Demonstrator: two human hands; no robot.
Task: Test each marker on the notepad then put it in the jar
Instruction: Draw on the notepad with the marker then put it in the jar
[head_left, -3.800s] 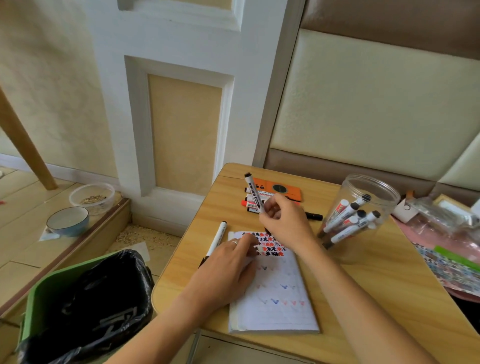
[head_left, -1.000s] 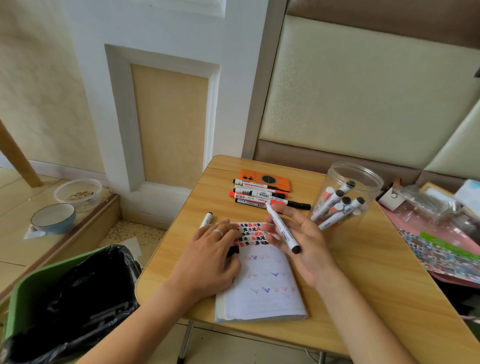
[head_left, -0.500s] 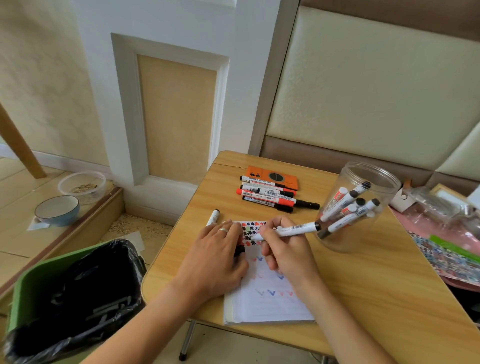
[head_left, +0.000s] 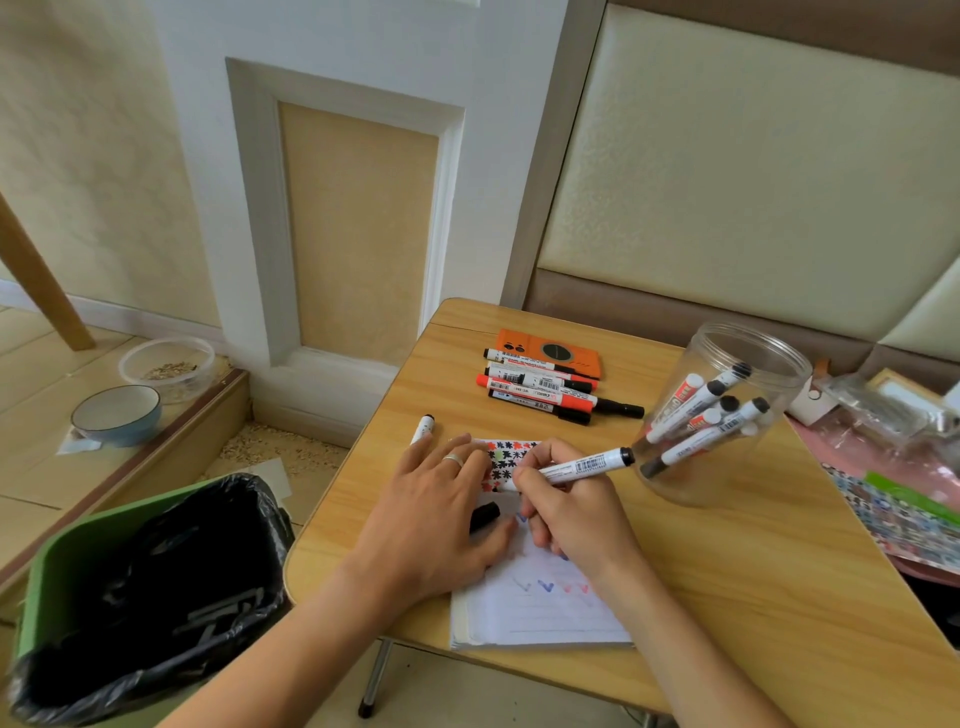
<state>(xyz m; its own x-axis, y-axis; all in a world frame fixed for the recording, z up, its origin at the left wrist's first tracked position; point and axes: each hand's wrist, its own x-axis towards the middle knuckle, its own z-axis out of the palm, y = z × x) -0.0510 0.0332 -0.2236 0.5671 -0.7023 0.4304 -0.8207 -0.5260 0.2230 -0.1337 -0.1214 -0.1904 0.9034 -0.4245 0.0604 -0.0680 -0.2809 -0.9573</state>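
The notepad (head_left: 540, 608) is laid at the desk's (head_left: 727, 571) front edge. Loose markers (head_left: 540, 387) are set behind it. The jar (head_left: 727, 415) is placed to the right.

A few seconds ago the right hand (head_left: 576, 512) was up by the loose markers near the orange case, lifting one upright. A second ago that marker (head_left: 582, 466) lay across its open fingers, above the notepad (head_left: 540, 608). Now the hand has dropped to the middle of the frame and pinches the marker like a pen, its uncapped end down at the page and its black back end pointing toward the jar (head_left: 727, 410). A black cap (head_left: 484, 515) now shows by the left hand's (head_left: 436, 519) thumb.
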